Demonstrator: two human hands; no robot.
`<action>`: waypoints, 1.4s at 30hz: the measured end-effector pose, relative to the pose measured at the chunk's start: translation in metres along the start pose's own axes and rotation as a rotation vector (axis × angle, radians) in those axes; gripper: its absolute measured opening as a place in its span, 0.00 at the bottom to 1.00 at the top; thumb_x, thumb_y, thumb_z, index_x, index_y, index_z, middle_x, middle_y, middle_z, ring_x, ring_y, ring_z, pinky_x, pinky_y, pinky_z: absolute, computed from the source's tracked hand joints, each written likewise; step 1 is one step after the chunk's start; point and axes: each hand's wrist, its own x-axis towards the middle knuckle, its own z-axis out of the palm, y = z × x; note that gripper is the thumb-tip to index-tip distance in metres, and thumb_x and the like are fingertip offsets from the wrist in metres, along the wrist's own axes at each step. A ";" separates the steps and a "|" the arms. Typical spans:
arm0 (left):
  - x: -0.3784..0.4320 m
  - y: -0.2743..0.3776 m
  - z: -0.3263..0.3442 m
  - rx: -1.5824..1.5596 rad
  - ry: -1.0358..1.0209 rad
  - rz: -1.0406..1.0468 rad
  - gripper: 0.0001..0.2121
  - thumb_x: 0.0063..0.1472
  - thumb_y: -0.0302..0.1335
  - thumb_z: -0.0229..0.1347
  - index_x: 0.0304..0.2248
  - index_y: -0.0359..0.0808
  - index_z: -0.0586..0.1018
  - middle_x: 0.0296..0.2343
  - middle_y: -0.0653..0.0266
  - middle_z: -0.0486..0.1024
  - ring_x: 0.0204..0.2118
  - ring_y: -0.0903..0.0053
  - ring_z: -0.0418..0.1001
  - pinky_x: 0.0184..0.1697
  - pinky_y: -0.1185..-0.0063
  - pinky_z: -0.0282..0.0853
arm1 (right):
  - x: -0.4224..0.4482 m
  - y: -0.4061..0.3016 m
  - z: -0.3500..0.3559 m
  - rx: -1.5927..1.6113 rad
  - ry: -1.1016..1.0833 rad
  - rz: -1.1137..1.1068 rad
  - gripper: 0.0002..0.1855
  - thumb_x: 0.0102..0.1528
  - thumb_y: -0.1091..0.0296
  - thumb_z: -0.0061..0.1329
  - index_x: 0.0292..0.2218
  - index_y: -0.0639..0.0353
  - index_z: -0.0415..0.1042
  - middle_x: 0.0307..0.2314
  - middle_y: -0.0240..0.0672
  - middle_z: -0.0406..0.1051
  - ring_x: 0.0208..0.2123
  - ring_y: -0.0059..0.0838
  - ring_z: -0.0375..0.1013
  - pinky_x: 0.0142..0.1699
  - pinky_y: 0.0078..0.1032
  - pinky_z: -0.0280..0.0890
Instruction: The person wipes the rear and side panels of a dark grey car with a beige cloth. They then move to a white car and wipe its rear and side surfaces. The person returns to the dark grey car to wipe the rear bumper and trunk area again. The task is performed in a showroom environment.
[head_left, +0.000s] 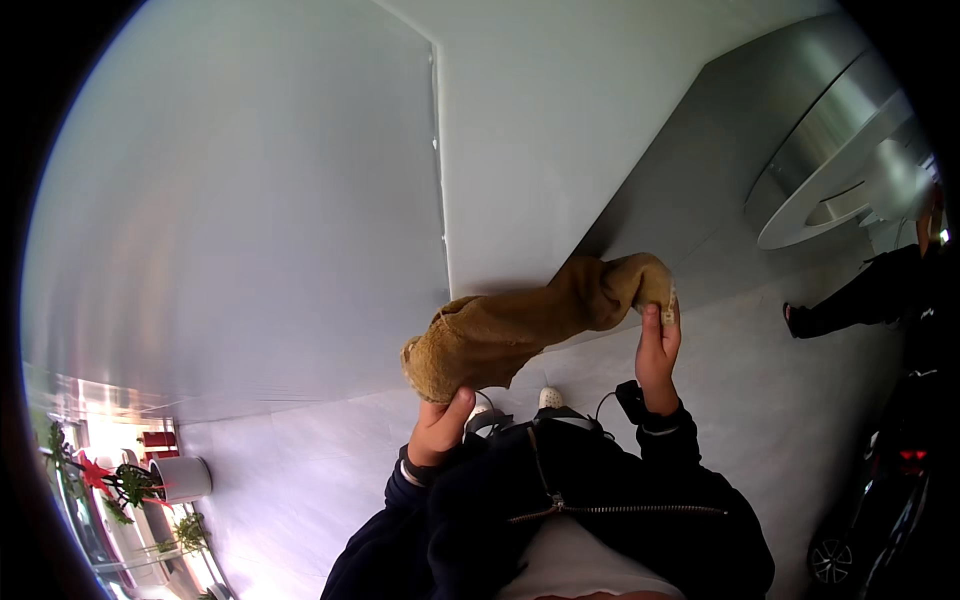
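Observation:
A brown fuzzy cloth (517, 322), perhaps a towel, is stretched between my two hands in front of my body. My left hand (441, 433) grips its rounded, folded end, thumb on top and fingers hidden behind the fabric. At the other end my right hand (660, 356) pinches a corner beside a small pale tag (668, 313). The cloth sags and twists in its middle. Behind it stand a grey metal panel (300, 210) and a paler panel (525, 165); whether the cloth touches them I cannot tell.
A round metal fixture (817, 172) juts out at the upper right. Beyond it a person's leg (840, 300) shows. Potted plants (180, 478) stand at the lower left. A dark wheeled vehicle (832, 559) is at the lower right. Pale flooring (285, 480) lies below.

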 end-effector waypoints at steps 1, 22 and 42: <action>0.006 0.010 -0.002 0.000 -0.027 0.134 0.29 0.62 0.30 0.46 0.59 0.33 0.50 0.58 0.54 0.51 0.60 0.62 0.50 0.61 0.62 0.45 | 0.005 -0.011 0.023 0.079 -0.056 -0.073 0.22 0.58 0.74 0.45 0.52 0.70 0.59 0.44 0.39 0.67 0.47 0.28 0.65 0.53 0.23 0.58; 0.054 -0.071 -0.070 0.701 -0.161 0.462 0.18 0.44 0.19 0.52 0.39 0.29 0.74 0.35 0.52 0.74 0.39 0.54 0.72 0.46 0.66 0.66 | -0.142 0.074 0.069 -0.685 -0.458 0.270 0.31 0.52 0.76 0.42 0.57 0.64 0.51 0.45 0.53 0.65 0.47 0.48 0.66 0.51 0.34 0.60; 0.092 -0.063 -0.034 0.910 0.180 0.908 0.19 0.41 0.18 0.64 0.37 0.30 0.77 0.36 0.55 0.76 0.38 0.57 0.75 0.42 0.68 0.69 | -0.023 0.079 0.113 -0.652 0.247 -0.236 0.24 0.44 0.79 0.53 0.45 0.63 0.66 0.35 0.44 0.69 0.36 0.44 0.71 0.40 0.31 0.66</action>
